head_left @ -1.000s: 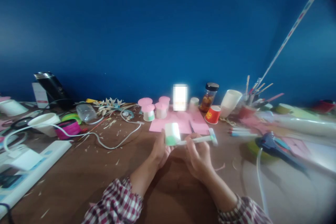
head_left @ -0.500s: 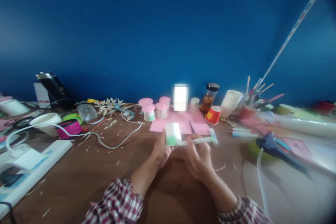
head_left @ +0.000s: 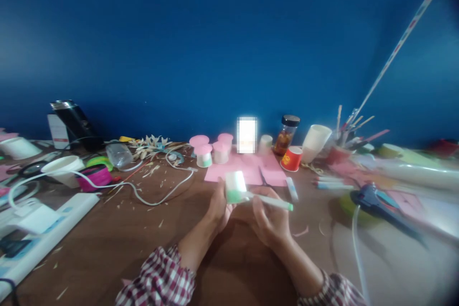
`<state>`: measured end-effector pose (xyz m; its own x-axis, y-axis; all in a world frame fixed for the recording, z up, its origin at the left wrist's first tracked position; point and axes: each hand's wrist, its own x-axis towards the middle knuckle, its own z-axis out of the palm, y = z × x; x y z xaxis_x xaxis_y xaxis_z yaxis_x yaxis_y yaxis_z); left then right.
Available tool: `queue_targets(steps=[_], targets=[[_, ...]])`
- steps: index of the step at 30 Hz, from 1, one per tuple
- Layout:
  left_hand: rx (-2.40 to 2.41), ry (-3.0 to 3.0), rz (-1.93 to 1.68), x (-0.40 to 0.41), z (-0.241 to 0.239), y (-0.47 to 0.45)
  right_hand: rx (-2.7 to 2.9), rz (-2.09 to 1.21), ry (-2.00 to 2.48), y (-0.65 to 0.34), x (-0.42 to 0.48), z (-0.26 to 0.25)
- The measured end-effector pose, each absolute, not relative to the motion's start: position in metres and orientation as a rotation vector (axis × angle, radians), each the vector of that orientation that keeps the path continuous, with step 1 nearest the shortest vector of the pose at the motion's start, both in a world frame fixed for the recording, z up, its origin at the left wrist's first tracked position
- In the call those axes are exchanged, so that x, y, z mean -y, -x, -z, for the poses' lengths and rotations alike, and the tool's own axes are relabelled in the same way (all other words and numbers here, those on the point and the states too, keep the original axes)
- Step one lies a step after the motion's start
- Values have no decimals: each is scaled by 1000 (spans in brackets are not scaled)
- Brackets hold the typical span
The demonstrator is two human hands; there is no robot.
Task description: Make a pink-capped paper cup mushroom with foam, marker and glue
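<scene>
My left hand (head_left: 218, 210) holds a small white paper cup (head_left: 234, 186) whose lower part is coloured green. My right hand (head_left: 269, 219) grips a white marker with a green tip end (head_left: 274, 201), its point laid against the cup's side. Both hands hover over the brown table (head_left: 118, 239) in front of a pink paper sheet (head_left: 251, 172). A white and blue marker cap (head_left: 291, 189) lies on the table just right of the marker.
Several pink-topped cups (head_left: 211, 149) stand behind the sheet, with a jar (head_left: 286, 135), a red cup (head_left: 291, 158) and a white cup (head_left: 314, 142). A power strip (head_left: 46, 229) and white cable (head_left: 143, 191) lie left. A blue glue gun (head_left: 380, 205) and markers (head_left: 330, 182) lie right.
The marker's far end has swung down and toward me, away from the cap on the table. The cup and left hand have barely moved.
</scene>
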<state>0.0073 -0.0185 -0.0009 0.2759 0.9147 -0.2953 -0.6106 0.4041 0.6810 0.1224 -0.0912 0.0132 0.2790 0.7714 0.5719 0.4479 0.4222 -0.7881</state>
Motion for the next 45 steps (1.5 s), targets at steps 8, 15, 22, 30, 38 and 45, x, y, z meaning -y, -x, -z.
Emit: queue_targets(steps=[8,15,22,30,38,45], targets=[[-730,-523,-1103,18,4,-7,1489,-58,1234,-123,92,-17],[-736,-514,-1118,19,2,-8,1509,-76,1276,-123,91,-16],[-739,-501,-1120,19,0,-9,1493,-55,1290,-124,90,-14],[-733,-528,-1119,23,-4,-8,1465,-52,1311,-124,89,-12],[-731,-493,-1119,20,-1,-9,1459,-77,1315,-123,90,-16],[-743,-491,-1107,21,-1,-9,1429,-117,1319,-123,90,-16]])
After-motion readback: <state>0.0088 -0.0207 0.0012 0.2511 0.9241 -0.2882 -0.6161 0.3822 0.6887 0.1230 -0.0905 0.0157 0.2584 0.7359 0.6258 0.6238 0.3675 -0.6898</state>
